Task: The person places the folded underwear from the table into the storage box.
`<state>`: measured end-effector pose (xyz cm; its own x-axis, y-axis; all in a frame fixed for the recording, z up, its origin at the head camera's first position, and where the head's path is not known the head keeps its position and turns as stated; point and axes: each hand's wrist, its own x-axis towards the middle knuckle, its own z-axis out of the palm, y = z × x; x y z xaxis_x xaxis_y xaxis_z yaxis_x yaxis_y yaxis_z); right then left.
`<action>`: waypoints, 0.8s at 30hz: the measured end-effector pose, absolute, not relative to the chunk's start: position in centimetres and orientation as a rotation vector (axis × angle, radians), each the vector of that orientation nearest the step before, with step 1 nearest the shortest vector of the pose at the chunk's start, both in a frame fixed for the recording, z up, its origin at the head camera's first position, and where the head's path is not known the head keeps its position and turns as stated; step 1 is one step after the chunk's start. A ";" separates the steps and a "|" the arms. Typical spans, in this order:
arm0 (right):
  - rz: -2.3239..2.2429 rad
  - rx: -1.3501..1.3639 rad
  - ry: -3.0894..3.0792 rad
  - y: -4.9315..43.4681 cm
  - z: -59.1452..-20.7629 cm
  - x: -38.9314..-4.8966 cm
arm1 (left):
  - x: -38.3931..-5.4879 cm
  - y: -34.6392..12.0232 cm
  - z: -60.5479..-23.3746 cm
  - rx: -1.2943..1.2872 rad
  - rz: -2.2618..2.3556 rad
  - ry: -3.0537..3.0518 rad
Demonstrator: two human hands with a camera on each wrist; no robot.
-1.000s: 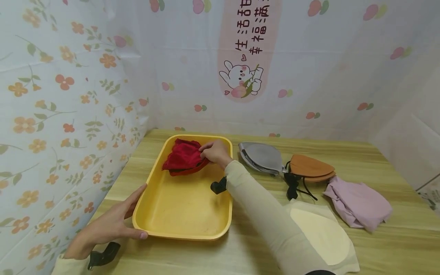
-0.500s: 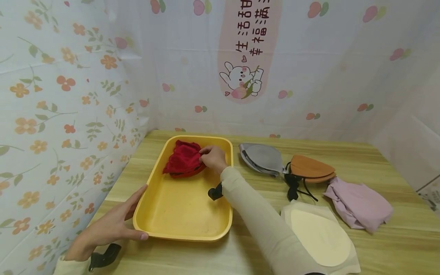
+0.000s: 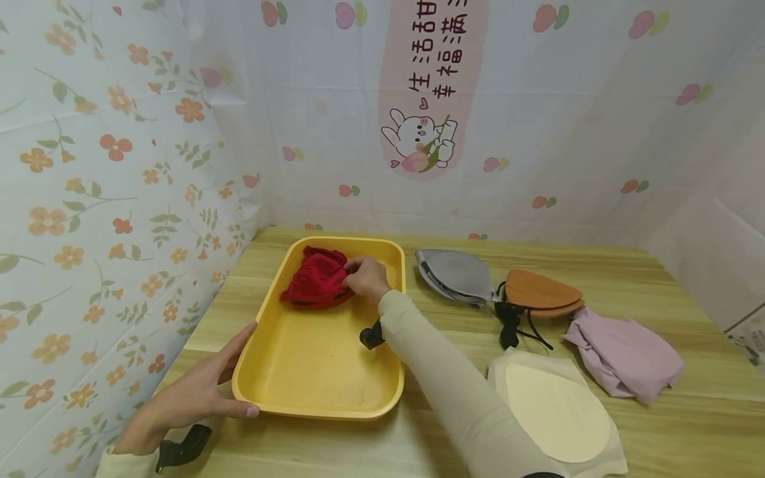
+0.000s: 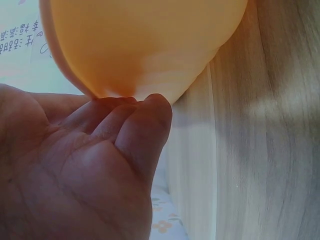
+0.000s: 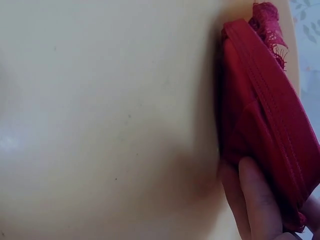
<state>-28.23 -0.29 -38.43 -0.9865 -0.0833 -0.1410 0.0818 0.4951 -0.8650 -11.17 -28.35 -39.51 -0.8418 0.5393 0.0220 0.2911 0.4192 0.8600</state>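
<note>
A folded red cloth hat [image 3: 318, 279] lies at the far end of a yellow plastic tub [image 3: 242, 392]. My right hand [image 3: 367, 279] pinches its right edge; the right wrist view shows fingers [image 5: 261, 202] beneath a stitched band of the red hat [image 5: 270, 100] and a frayed edge at its top. My left hand [image 3: 194, 393] rests against the tub's near left corner, fingers along the outer left side and thumb at the front. In the left wrist view, the fingers [image 4: 145, 125] touch the outside of the tub wall [image 4: 145, 40].
Right of the tub lie a folded grey hat [image 3: 460, 273], an orange hat [image 3: 538, 290] with black cords, a crumpled pink hat [image 3: 627, 355] and a flattened cream hat [image 3: 556, 411]. Floral cloth walls [image 3: 72, 219] bound the wooden table [image 3: 687, 285] at left and back.
My right hand has drawn slightly nearer, and the red hat's folds have shifted and settled lower in the tub. My left hand stays at the tub's corner.
</note>
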 end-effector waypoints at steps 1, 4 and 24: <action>-1.487 -0.004 2.575 -0.3 -38.4 -28.2 | -11.2 -28.3 -39.5 0.726 1.388 2.417; -1.465 -0.010 2.577 -0.3 -38.4 -28.2 | -11.1 -28.3 -39.5 0.724 1.387 2.417; -1.379 -0.113 2.511 -0.2 -37.8 -28.6 | -11.2 -28.4 -39.7 0.738 1.400 2.412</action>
